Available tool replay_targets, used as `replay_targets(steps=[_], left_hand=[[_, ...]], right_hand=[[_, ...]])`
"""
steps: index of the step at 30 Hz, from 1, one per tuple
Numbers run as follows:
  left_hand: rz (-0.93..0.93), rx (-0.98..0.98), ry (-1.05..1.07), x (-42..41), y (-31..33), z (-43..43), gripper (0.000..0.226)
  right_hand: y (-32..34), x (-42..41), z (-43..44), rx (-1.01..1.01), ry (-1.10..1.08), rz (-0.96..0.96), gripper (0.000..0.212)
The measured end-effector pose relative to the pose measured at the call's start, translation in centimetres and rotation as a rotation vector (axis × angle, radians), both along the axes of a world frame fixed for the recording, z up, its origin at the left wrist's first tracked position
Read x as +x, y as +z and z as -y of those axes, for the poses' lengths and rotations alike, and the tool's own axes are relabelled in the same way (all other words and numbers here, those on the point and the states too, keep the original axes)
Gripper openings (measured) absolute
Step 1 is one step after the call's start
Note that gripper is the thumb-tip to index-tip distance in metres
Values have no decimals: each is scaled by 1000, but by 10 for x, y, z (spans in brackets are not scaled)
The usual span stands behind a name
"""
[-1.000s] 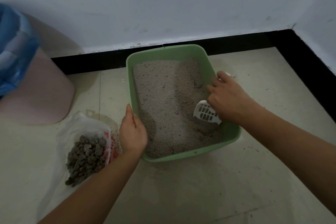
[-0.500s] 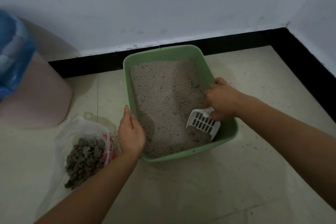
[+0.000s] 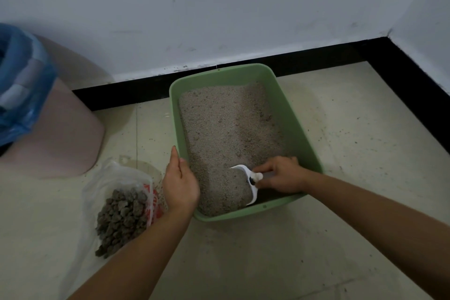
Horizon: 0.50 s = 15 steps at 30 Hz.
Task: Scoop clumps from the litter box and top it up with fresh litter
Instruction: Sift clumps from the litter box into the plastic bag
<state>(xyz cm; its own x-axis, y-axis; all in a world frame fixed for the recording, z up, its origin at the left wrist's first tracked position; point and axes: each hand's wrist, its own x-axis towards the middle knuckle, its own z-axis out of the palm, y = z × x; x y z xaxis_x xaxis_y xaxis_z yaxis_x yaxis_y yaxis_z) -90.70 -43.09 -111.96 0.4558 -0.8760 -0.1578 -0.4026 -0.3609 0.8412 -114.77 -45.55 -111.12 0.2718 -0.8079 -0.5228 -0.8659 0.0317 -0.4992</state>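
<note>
1. Clumps (image 3: pixel 121 217) lie bagged beyond the litter box's (image 3: pixel 299 124) eight o'clock, within dumping reach.
2. Left hand (image 3: pixel 180 178), fingers straight, steadies the eight o'clock rim.
3. Right hand's (image 3: pixel 280 175) grip wraps the scoop (image 3: pixel 243 182) handle at five o'clock, its blade buried to sift.

Dim corner, plain white walls (image 3: pixel 219 7), black baseboard (image 3: pixel 316 52), speckled cream tile floor (image 3: pixel 365 129), pink bin (image 3: pixel 60 134) on the left.

Forearms (image 3: pixel 365 204) bare — both, hands (image 3: pixel 180 179) bare
</note>
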Motion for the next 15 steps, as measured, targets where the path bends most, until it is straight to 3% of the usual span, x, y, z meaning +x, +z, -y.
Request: replay_targets(steps=[4,7,9,12,15], left_hand=[[-68,-16,27,0,-1,0,45],[-134,-42,54,0,-1,0,43],[-171,-60,71,0,0,0,42],[-196,-72,79,-1,2,0,42],[-201,-62,86,0,1,1,42]], right_hand=[[8,-16,3,115,-151,277,27],[11,-15,5,106,-260,365,28],[10,-10,6,34,-247,265,27],[15,0,8,-196,-51,-55,31],[23,22,5,-368,65,-127,30]])
